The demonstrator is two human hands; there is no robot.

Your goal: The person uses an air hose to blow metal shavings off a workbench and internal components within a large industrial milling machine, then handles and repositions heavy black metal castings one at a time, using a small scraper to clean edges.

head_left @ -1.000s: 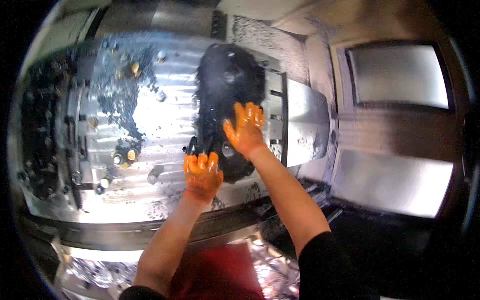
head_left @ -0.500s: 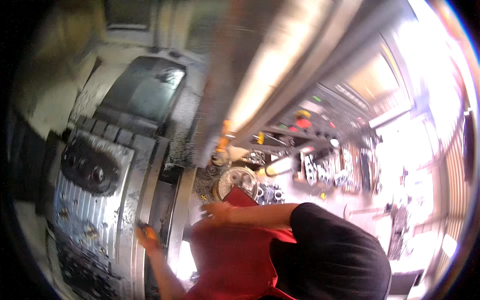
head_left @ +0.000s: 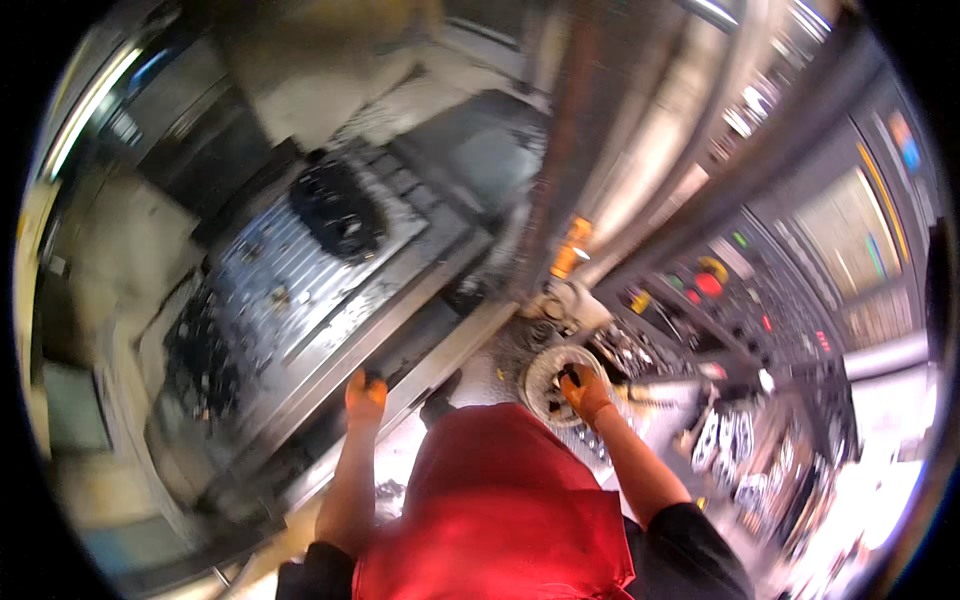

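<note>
My left hand (head_left: 366,398) is held by the front edge of the machine's metal rail (head_left: 415,385), fingers curled, with a dark patch at the fingertips. My right hand (head_left: 585,392) hovers over or beside a round, light-coloured tub (head_left: 545,378); its fingers are bent around something dark that I cannot make out. Both hands look orange, perhaps gloved. Beyond the left hand lies a slotted metal machine bed (head_left: 290,270), wet and strewn with chips. On the bed rests a dark, rounded part (head_left: 337,215).
A control panel (head_left: 750,290) with a red button and a screen stands at the right. Below it are several metal parts and tools (head_left: 735,450). An orange-handled item (head_left: 572,248) stands by the door frame. My red apron (head_left: 500,500) fills the lower middle.
The view has turned, bringing the control panel closer into sight. My right arm has swung from across the apron out to the right, by the tub. My left hand remains near the rail.
</note>
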